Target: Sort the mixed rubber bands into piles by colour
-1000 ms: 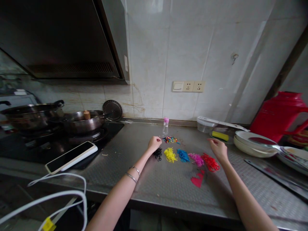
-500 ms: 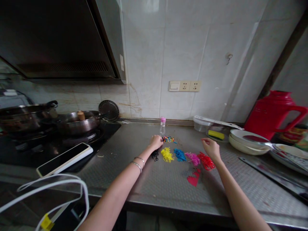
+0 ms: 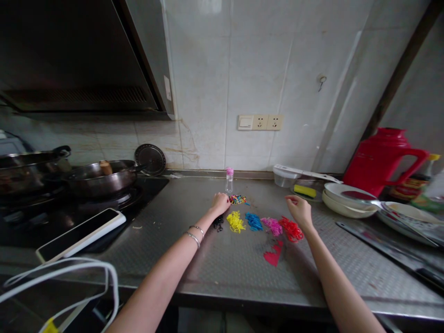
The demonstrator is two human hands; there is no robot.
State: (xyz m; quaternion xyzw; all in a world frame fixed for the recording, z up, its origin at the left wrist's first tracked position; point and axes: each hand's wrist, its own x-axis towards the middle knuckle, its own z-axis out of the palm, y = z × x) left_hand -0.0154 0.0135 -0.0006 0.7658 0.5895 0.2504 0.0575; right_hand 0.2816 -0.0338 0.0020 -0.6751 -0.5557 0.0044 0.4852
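Observation:
On the steel counter (image 3: 236,273) lie small piles of rubber bands sorted by colour: black (image 3: 218,225), yellow (image 3: 236,221), blue (image 3: 254,221), pink (image 3: 273,226) and red (image 3: 292,230). A mixed-colour pile (image 3: 237,200) sits behind them, beside a small clear bottle with a pink cap (image 3: 229,180). My left hand (image 3: 220,203) reaches to the mixed pile's left edge, fingers curled in a pinch; what they hold is hidden. My right hand (image 3: 299,209) hovers just above the red pile, fingers pinched together on something too small to make out. A red heart shape (image 3: 273,255) lies nearer me.
At left a stove (image 3: 86,208) carries two pans (image 3: 97,178), with a phone (image 3: 79,233) on its edge and white cable (image 3: 62,282) in front. At right stand stacked white plates (image 3: 347,201), a red jug (image 3: 381,159), a yellow sponge (image 3: 304,190) and a clear tub (image 3: 283,175).
My left hand has moved from beside the black pile up to the mixed-colour pile. My right hand has stayed above the red pile. The view has swung slightly to the right.

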